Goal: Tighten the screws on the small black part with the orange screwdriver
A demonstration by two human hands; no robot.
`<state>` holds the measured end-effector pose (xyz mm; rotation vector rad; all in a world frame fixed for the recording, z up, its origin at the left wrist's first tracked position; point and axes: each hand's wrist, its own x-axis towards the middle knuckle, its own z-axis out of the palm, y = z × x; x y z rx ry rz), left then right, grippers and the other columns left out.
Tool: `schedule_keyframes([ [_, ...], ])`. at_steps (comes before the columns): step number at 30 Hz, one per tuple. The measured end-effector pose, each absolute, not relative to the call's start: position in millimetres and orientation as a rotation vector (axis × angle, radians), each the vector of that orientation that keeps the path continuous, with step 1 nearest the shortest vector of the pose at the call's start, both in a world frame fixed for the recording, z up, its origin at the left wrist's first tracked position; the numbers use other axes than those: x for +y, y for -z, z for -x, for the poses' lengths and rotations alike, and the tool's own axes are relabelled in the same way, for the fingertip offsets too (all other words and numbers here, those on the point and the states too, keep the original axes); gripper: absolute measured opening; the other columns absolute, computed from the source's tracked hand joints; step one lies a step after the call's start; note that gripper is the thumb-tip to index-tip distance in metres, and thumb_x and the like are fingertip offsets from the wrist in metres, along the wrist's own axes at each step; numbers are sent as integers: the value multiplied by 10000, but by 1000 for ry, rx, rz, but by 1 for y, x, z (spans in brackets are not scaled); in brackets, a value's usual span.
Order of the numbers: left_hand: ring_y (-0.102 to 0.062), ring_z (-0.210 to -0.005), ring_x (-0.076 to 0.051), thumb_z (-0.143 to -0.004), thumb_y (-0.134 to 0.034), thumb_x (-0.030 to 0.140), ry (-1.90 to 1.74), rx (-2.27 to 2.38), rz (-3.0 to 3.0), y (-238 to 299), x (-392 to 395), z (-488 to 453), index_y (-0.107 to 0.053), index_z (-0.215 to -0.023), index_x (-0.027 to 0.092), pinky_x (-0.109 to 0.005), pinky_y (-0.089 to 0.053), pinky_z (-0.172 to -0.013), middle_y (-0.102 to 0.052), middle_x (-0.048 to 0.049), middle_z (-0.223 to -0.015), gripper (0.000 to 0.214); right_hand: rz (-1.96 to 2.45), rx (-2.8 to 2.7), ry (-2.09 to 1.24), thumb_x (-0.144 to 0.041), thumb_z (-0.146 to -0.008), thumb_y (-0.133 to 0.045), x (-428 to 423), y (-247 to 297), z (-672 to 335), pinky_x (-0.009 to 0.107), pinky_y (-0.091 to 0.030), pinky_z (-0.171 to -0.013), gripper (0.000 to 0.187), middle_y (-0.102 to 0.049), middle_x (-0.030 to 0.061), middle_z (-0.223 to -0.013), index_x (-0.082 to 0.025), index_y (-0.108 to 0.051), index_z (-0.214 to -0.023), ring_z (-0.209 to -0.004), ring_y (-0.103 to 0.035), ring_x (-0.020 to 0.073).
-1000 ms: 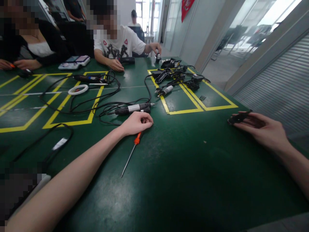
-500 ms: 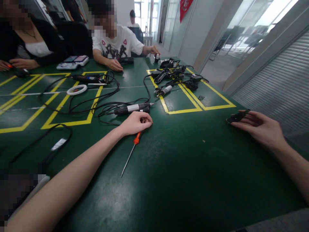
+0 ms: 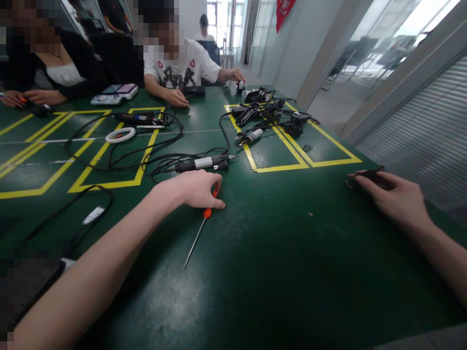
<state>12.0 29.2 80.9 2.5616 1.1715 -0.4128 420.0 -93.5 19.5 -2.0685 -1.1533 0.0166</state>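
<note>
My left hand [image 3: 200, 188] is over the orange handle of a screwdriver [image 3: 207, 213] lying on the green table. Thumb and forefinger are spread on either side of the handle; the other fingers are hidden. The thin metal shaft points toward me. Just beyond this hand lies a black and silver corded electric screwdriver [image 3: 202, 163], with a short black piece [image 3: 221, 166] beside it. Over at the table's right edge, my right hand [image 3: 397, 194] is closed on a small black part [image 3: 377, 177], whose kind I cannot make out.
Looped black cables and a white ring [image 3: 120, 135] lie at left. A cluster of black parts and cables [image 3: 262, 114] fills the far right, near a small spring [image 3: 307, 148]. Two people sit across the green table [image 3: 273, 272]; one person's hand [image 3: 238, 76] touches a small object.
My left hand has opened its thumb and forefinger around the screwdriver handle and shifted slightly left. My right hand has turned a little, its fingers now covering more of the black part.
</note>
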Motion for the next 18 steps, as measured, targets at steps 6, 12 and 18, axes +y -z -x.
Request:
schedule_keyframes([
  [6,-616,-614,-165,-755,-770,318,227,985,-2437,-69,36,-8,-684,-996,211,-245,-345,-524,-694,14,-735,277,2036,-987,-291,-467,-625,-721,-104,-29,-407,375,-603,-742,385,-797,110,-920,-203,-776,-901,-768,-697,242],
  [12,-628,-593,-141,-754,-772,298,8,766,-2221,-74,40,-6,-665,-1020,192,-219,-372,-537,-671,41,-687,306,1933,-1101,-421,-638,-470,-840,-136,-32,-390,339,-539,-467,547,-790,92,-810,-235,-767,-832,-509,-586,180],
  [18,-659,-637,-142,-789,-769,324,-77,663,-2169,-89,29,-12,-639,-1059,183,-221,-438,-583,-674,41,-710,331,1808,-1254,-634,-569,-575,-876,-166,-28,-350,349,-617,-466,447,-811,91,-838,-264,-779,-887,-486,-638,196],
])
